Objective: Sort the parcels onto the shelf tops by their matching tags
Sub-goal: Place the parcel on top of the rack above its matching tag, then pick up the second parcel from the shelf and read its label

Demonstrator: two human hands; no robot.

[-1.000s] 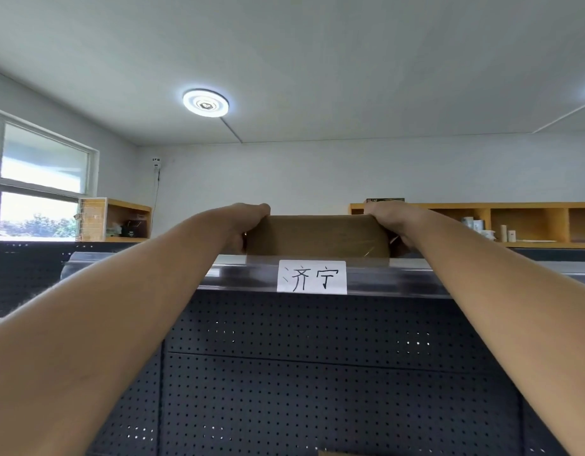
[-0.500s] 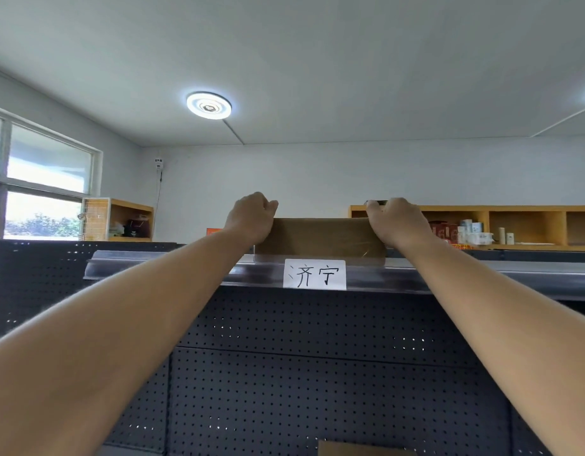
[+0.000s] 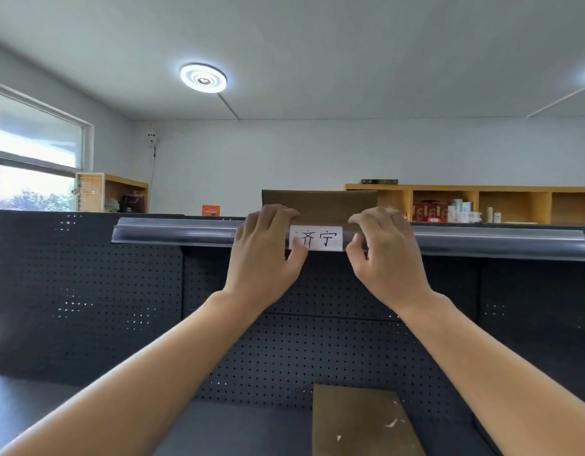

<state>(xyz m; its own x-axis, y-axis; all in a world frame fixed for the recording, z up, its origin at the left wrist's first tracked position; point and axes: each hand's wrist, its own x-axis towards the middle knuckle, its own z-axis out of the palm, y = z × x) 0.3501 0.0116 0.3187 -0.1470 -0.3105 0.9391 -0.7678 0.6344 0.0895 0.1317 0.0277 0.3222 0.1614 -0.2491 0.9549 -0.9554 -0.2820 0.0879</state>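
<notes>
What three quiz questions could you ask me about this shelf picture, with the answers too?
1. True or false: the brown parcel sits on the shelf top.
2. Which thing shows between the left hand and the right hand: A) the white tag, B) a red cup?
3. Where is the second brown parcel?

Key: 1. True. 2. A. 3. Low down, on the lower shelf, below the hands.

Air above the shelf top lay open left of the parcel; the pegboard blocked passage below.
</notes>
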